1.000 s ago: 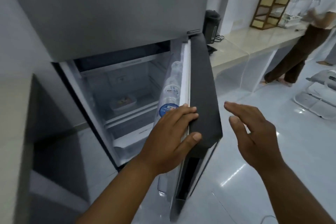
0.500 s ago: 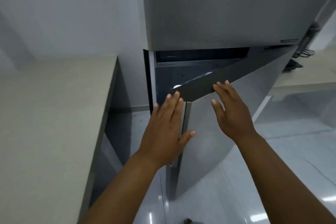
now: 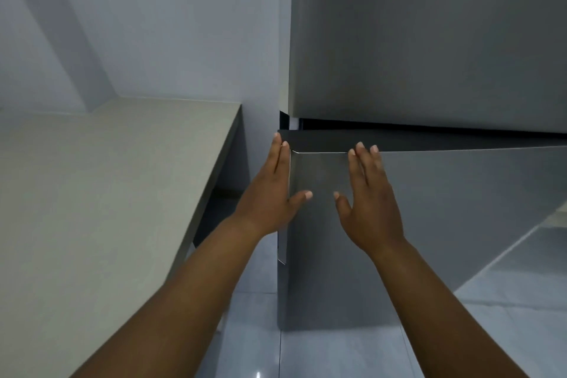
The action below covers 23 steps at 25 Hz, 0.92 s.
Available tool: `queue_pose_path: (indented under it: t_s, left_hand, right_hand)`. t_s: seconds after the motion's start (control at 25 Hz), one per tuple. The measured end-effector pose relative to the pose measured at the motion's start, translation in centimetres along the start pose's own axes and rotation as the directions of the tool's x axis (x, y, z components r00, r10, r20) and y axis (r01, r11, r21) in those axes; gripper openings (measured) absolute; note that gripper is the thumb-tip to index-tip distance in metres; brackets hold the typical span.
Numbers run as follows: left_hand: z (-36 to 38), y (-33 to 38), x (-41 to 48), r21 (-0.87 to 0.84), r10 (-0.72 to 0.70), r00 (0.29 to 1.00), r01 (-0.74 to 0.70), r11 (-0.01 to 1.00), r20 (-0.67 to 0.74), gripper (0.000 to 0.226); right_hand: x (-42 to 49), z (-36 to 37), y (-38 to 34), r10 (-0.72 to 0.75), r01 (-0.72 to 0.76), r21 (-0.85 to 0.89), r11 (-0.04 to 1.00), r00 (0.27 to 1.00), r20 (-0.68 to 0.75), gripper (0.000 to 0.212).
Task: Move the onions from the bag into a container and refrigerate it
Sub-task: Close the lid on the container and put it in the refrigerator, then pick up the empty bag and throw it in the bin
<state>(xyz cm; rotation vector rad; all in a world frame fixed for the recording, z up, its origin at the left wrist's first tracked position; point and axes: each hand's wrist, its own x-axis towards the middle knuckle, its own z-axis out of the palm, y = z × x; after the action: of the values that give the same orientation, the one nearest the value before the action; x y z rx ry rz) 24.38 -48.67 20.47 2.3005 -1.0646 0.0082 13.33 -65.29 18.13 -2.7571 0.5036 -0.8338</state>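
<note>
The grey fridge fills the right half of the head view, with its upper door [image 3: 429,40] flush and its lower door [image 3: 445,199] almost against the cabinet; only a thin dark gap shows along its top edge. My left hand [image 3: 273,190] lies flat on the lower door's left edge, fingers straight, thumb on the front. My right hand [image 3: 368,193] presses flat on the door's front, fingers spread, tips at the top edge. Neither hand holds anything. The fridge's inside, the container and the onions are hidden.
A beige countertop [image 3: 107,193] runs along the left, with its edge close to the fridge's left side and a dark gap under it. A pale wall [image 3: 153,24] rises behind. Glossy grey floor tiles [image 3: 322,353] lie below the door.
The lower fridge door has swung from wide open to nearly shut. Both hands moved onto it, the right hand from mid-air to its front. The view turned left, off the far counter and person.
</note>
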Motion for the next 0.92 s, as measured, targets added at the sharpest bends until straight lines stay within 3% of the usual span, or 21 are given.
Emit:
queue_pose_path:
  t_s: [0.16, 0.24, 0.4, 0.6, 0.76, 0.84, 0.92]
  left_hand:
    - [2.6, -1.2, 3.0, -0.332, -0.211, 0.972, 0.234, 0.914, 0.104, 0.098]
    - [3.7, -1.9, 4.4, -0.418, -0.262, 0.953, 0.303, 0.856, 0.153, 0.095]
    - [4.5, -2.9, 7.1, -0.49, -0.296, 0.94, 0.342, 0.802, 0.171, 0.094]
    - [5.5, -3.6, 7.2, -0.473, -0.288, 0.947, 0.322, 0.82, 0.145, 0.093]
    - [5.5, -4.1, 4.6, -0.466, -0.333, 0.94, 0.328, 0.822, 0.074, 0.085]
    - [5.6, -5.1, 1.0, -0.48, -0.407, 0.913, 0.365, 0.798, 0.019, 0.08]
    - [5.8, -6.7, -4.3, -0.495, -0.525, 0.85, 0.444, 0.747, -0.03, 0.074]
  right_hand:
    - [1.5, 3.1, 1.9, 0.007, -0.006, -0.048, 0.999, 0.999, 0.032, 0.081]
    - [2.4, 4.1, 3.0, -0.001, 0.009, -0.104, 0.995, 0.997, 0.077, 0.084]
    - [4.5, 5.4, 4.5, -0.026, 0.048, -0.159, 0.986, 0.99, 0.139, 0.092]
    - [4.7, 6.3, 4.4, -0.026, 0.046, -0.138, 0.989, 0.989, 0.144, 0.097]
    - [3.6, 6.5, 3.1, -0.116, 0.111, 0.046, 0.993, 0.984, 0.135, 0.086]
    - [1.7, 7.8, 1.3, -0.202, 0.157, 0.198, 0.968, 0.951, 0.233, 0.08]
    - [-1.2, 9.5, -1.4, -0.261, 0.1, 0.374, 0.922, 0.874, 0.411, 0.078]
